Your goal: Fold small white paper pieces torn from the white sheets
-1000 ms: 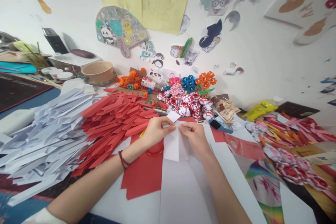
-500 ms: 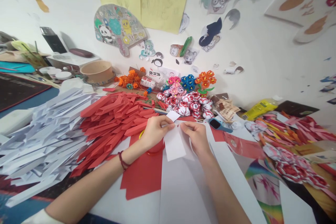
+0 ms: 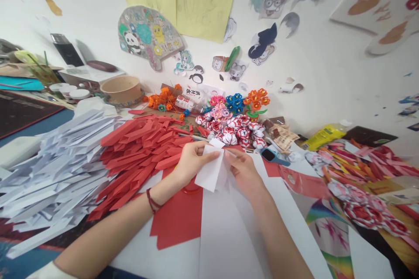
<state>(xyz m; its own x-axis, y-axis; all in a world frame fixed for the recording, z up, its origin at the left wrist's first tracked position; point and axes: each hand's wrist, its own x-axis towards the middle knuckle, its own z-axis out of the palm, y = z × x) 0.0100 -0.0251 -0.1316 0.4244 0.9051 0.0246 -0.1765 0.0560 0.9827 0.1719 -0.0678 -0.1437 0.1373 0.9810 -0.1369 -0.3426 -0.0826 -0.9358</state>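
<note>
My left hand (image 3: 193,162), with a dark red band at its wrist, pinches the upper part of a small white paper (image 3: 210,173) between thumb and fingers. Close beside it, my right hand (image 3: 241,166) has its fingers pressed together at the paper's upper right edge. The paper hangs tilted over large white sheets (image 3: 225,235). Red sheets (image 3: 179,222) lie below my left forearm. A small white piece (image 3: 216,142) shows just above my fingertips.
Folded white strips (image 3: 59,170) and folded red strips (image 3: 140,148) are heaped at the left. Red-and-white paper flowers (image 3: 231,130) stand behind my hands. A blue watch (image 3: 274,156) lies to their right, with a yellow bottle (image 3: 324,135) farther right.
The white paper has swung left and up, and more of it now lies against my left hand. My right hand has shifted slightly, its fingers more curled.
</note>
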